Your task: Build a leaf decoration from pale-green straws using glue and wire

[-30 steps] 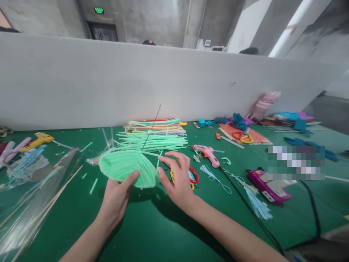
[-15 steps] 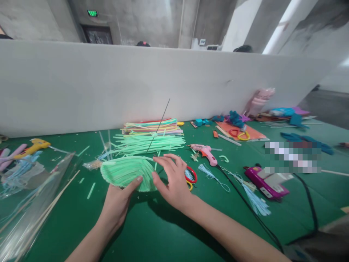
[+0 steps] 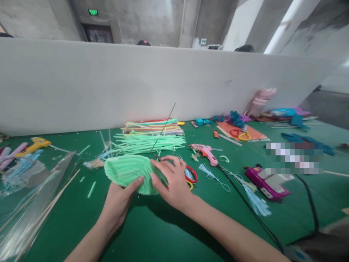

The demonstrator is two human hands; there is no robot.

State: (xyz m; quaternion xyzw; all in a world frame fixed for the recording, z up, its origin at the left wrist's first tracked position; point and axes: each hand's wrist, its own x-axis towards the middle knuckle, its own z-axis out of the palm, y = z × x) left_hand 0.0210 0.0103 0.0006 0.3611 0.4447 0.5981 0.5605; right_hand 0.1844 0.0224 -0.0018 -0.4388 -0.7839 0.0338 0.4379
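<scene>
A mint-green fan-shaped piece of pipe cleaners (image 3: 122, 171), its strands packed side by side, is held up over the table. My left hand (image 3: 117, 203) grips it from below, thumb pressed on its front and the other fingers hidden behind. At its right edge, my right hand (image 3: 176, 182) pinches the strands between thumb and fingertips. A thin dark wire (image 3: 167, 120) slants up behind the piece; its lower end is hidden. A dark pointed tip (image 3: 156, 157) shows by my right fingertips. Scissors with red and yellow handles (image 3: 194, 174) are partly covered by my right hand.
Loose green pipe cleaners (image 3: 147, 143) lie ahead, with a multicoloured bundle (image 3: 152, 126) behind. A pink glue gun (image 3: 205, 153), blue tassels (image 3: 255, 198) and a purple power strip (image 3: 265, 183) are to the right. Leftward are a yellow glue gun (image 3: 38, 145) and clear plastic (image 3: 40, 203). A white partition (image 3: 109, 87) stands behind.
The green piece has shifted slightly right and turned a little in my hands. The wire has moved right and down. A dark tip now shows beside my right fingers.
</scene>
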